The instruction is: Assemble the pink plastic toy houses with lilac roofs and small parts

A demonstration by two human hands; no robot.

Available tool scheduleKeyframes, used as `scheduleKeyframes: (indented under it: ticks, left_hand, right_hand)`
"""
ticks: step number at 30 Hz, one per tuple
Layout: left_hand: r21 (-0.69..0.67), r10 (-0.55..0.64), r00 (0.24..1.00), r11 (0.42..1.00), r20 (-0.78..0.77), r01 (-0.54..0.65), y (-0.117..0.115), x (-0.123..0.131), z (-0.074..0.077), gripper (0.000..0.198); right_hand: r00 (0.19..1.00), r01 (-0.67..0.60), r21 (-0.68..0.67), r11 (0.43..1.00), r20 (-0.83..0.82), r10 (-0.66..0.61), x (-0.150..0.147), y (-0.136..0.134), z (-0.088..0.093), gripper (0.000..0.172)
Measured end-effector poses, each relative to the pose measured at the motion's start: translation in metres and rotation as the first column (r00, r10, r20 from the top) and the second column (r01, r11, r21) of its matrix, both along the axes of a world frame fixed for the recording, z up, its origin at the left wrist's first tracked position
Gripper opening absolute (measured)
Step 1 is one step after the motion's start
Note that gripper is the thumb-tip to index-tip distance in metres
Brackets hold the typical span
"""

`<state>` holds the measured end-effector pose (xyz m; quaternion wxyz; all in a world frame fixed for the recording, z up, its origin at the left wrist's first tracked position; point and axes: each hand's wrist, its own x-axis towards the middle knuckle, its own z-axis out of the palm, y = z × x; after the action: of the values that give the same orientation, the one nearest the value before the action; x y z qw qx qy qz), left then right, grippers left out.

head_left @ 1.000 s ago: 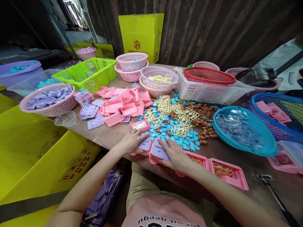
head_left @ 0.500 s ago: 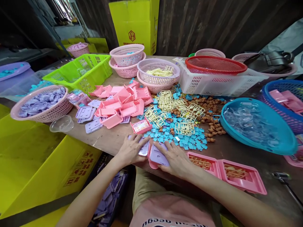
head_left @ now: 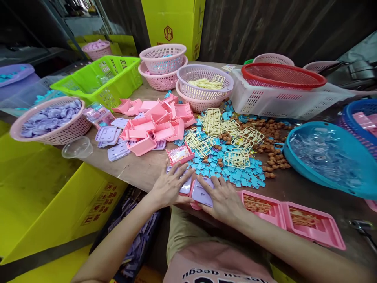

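At the table's near edge lies an opened pink plastic toy case [head_left: 193, 188] with a lavender panel in each half. My left hand [head_left: 169, 184] holds its left half, fingers laid across the panel and thumb along the near edge. My right hand [head_left: 225, 198] grips the right half, its fingers over the lavender panel [head_left: 202, 193] there. Both palms hide part of the case. Just beyond my left fingertips is a pink tray [head_left: 180, 153] with a printed packet in it. Right of my right hand, two joined pink trays [head_left: 315, 228] contain brown pieces.
Blue tiles [head_left: 235, 175], cream sprue frames [head_left: 237, 158] and small brown figures [head_left: 271, 151] cover the middle. Pink boxes [head_left: 141, 127] are heaped at left. Baskets, a green crate [head_left: 118, 84] and a turquoise basin [head_left: 363, 157] stand around. A metal tool [head_left: 362, 225] lies at right.
The view has shifted a little, so the table's contents sit slightly differently in the picture. Both hands stay on the pink case, with the left fingers a little more spread.
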<state>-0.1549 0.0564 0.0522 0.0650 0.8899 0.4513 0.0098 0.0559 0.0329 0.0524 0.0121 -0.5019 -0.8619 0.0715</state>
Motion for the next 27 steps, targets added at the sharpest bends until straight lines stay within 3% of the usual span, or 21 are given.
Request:
scheduleKeyframes:
  ticks: [6,8,10,11,12,13,14,15,16,18,20,24,27]
  left_hand:
    - [-0.017,0.091,0.995,0.996,0.042,-0.091,-0.009,0.028,-0.006,0.073]
    - [-0.004,0.054,0.992,0.999,0.116,-0.054,-0.008,0.023,-0.004,0.076]
    - [0.052,0.135,0.959,0.987,0.25,-0.153,-0.001,0.0,0.003,0.072]
    - [0.083,0.244,0.916,0.956,0.319,-0.283,0.004,-0.019,0.007,0.066]
    - [0.11,0.406,0.828,0.871,0.387,-0.479,0.011,-0.041,0.01,0.057]
    - [0.126,0.576,0.708,0.732,0.408,-0.669,0.018,-0.066,0.013,0.052]
    - [0.118,0.711,0.611,0.613,0.35,-0.781,0.026,-0.092,0.015,0.049]
    - [0.092,0.812,0.535,0.529,0.233,-0.843,0.034,-0.116,0.014,0.047]
    - [0.065,0.846,0.502,0.499,0.182,-0.864,0.042,-0.138,0.012,0.047]
    - [0.012,0.865,0.491,0.493,0.102,-0.87,0.056,-0.171,0.003,0.05]
    - [-0.039,0.855,0.516,0.518,0.045,-0.855,0.066,-0.189,-0.007,0.057]
    - [-0.093,0.834,0.55,0.546,-0.029,-0.833,0.076,-0.2,-0.021,0.061]
    - [-0.087,0.851,0.521,0.516,-0.062,-0.852,0.073,-0.202,-0.021,0.061]
  right_hand:
    - [0.998,-0.038,0.079,0.996,-0.053,0.042,0.003,0.0,-0.009,0.07]
    - [0.995,-0.065,0.093,0.994,-0.07,0.071,0.01,0.004,-0.015,0.072]
    - [0.988,-0.119,0.111,0.987,-0.089,0.129,0.016,0.015,-0.016,0.077]
    - [0.982,-0.148,0.129,0.981,-0.095,0.161,0.017,0.023,-0.013,0.077]
    - [0.977,-0.174,0.148,0.974,-0.095,0.189,0.015,0.034,-0.007,0.073]
    - [0.973,-0.198,0.161,0.967,-0.087,0.214,0.01,0.046,0.001,0.066]
    - [0.971,-0.217,0.164,0.962,-0.065,0.23,0.001,0.06,0.01,0.056]
    - [0.97,-0.234,0.148,0.961,-0.037,0.242,-0.012,0.074,0.02,0.046]
    - [0.963,-0.268,0.104,0.958,0.002,0.269,-0.029,0.088,0.029,0.039]
    - [0.943,-0.331,0.063,0.942,0.073,0.326,-0.07,0.115,0.039,0.025]
    - [0.926,-0.367,0.06,0.928,0.114,0.359,-0.113,0.137,0.038,0.022]
    - [0.916,-0.347,0.046,0.937,0.231,0.328,-0.177,0.159,0.016,0.022]
    - [0.904,-0.326,0.026,0.945,0.301,0.303,-0.195,0.159,0.003,0.028]
